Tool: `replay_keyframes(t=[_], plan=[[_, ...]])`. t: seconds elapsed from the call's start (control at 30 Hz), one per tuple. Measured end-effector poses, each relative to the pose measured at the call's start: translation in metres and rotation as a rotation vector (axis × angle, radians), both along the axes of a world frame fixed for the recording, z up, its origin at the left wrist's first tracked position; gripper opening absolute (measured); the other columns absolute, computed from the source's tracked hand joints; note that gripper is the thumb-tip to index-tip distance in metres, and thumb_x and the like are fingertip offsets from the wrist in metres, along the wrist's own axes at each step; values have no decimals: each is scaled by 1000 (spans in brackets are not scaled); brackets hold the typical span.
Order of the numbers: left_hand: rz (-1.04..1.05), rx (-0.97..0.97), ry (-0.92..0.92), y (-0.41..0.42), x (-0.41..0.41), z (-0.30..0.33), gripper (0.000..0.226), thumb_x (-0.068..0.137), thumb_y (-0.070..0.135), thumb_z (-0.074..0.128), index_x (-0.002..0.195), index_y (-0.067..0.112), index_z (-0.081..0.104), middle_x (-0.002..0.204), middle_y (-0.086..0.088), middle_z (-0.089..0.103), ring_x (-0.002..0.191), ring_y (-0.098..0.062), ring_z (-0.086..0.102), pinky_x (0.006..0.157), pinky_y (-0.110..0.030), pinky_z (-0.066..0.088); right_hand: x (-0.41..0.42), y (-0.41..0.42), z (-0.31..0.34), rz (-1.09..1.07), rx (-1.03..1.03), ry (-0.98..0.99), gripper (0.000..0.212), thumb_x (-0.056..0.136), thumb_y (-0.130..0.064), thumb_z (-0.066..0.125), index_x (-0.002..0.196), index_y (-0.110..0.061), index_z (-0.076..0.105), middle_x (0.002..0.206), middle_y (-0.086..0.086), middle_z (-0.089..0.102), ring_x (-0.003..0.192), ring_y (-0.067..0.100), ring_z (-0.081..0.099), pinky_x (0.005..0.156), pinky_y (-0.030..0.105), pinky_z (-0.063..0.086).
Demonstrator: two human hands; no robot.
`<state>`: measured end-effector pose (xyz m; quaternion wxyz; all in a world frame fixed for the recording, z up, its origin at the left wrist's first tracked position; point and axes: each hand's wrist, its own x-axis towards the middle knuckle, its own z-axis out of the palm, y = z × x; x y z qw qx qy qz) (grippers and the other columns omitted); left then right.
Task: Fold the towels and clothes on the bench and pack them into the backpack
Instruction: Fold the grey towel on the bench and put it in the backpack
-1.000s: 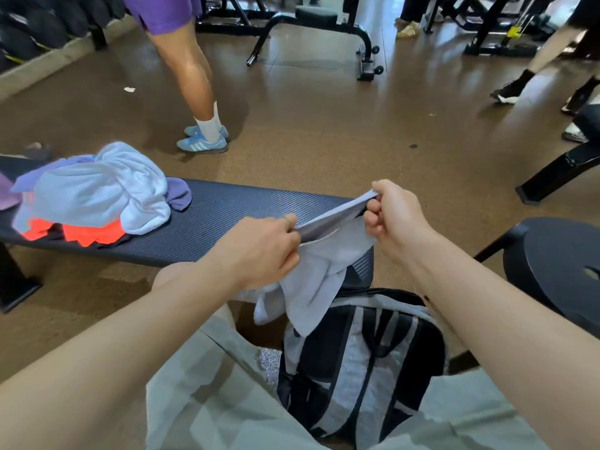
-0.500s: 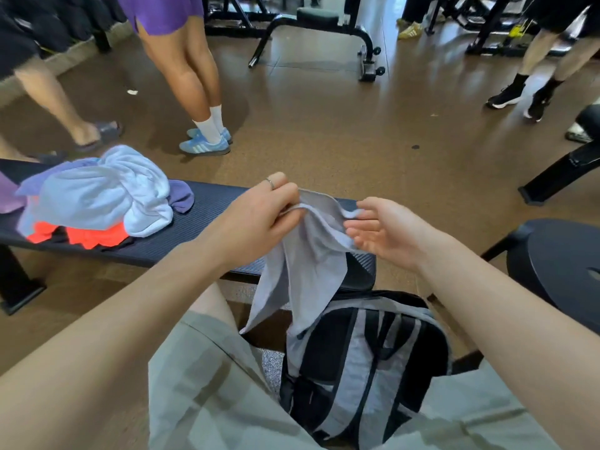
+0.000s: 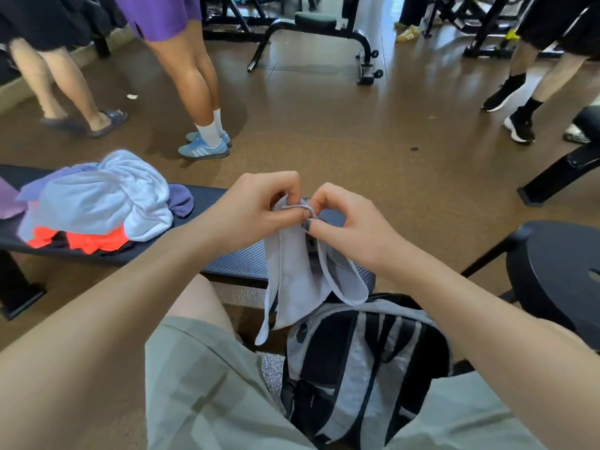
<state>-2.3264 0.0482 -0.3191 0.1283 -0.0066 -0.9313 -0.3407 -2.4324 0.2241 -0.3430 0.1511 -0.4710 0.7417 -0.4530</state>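
Early stage, judged: a small grey towel (image 3: 302, 274) is pinched at its top edge by left hand (image 3: 256, 209) and right hand (image 3: 350, 225), hung over the backpack (image 3: 357, 362) between the knees. The clothes pile (image 3: 97, 203) is left unfolded on the bench (image 3: 227, 261). Backpack contents hidden. No readable writing found.

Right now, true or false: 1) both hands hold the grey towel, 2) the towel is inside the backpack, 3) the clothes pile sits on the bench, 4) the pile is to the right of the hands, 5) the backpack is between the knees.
1) Left hand and right hand both pinch the grey towel: true.
2) False: it hangs above the backpack.
3) Clothes pile on the bench: true.
4) False: it lies to their left.
5) True.
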Motion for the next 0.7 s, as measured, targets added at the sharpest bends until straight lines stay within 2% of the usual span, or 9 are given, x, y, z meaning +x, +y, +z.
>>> replay_keyframes(t=[0.13, 0.23, 0.3, 0.4, 0.57, 0.7], plan=[[-3, -177, 3, -11, 5, -3, 31, 90, 32, 75, 69, 20, 54, 65, 9, 49, 63, -11, 45, 58, -22, 32, -5, 4, 0, -24, 24, 63, 9, 85, -6, 64, 82, -13, 59, 77, -2, 57, 72, 7, 49, 68, 21, 39], [20, -203, 17, -16, 10, -8, 21, 91, 26, 75, 75, 21, 61, 73, 9, 59, 70, -11, 57, 62, -31, 47, -10, 8, -2, -65, 23, 31, 11, 84, -5, 62, 80, -14, 57, 66, -14, 46, 62, 2, 40, 59, 14, 32], [25, -114, 26, -11, 12, -12, 15, 90, 24, 75, 81, 20, 63, 79, 7, 63, 77, -14, 63, 69, -38, 54, -10, 9, -5, -70, 13, 22, 12, 86, -7, 62, 80, -16, 56, 65, -16, 45, 61, 2, 40, 60, 14, 32], [30, -11, 46, 0, 13, -17, 20, 85, 26, 80, 95, 19, 64, 91, 8, 64, 86, -13, 64, 76, -37, 56, -10, 8, -8, -65, -11, -5, 13, 88, -11, 63, 80, -19, 58, 71, -13, 51, 65, 3, 43, 64, 24, 36], [113, -9, 62, 9, 9, -27, 30, 84, 34, 80, 98, 22, 57, 90, 9, 61, 85, -13, 61, 75, -38, 53, -13, 8, -9, -56, -33, -35, 10, 89, -13, 63, 81, -19, 61, 69, -20, 52, 63, 0, 44, 64, 25, 32], [156, 50, 27, 13, 6, -30, 26, 87, 36, 76, 100, 23, 58, 93, 9, 63, 86, -9, 61, 76, -31, 54, -11, 8, -9, -35, -51, -56, 6, 83, -25, 60, 80, -20, 62, 69, -9, 51, 65, 14, 42, 64, 33, 34]])
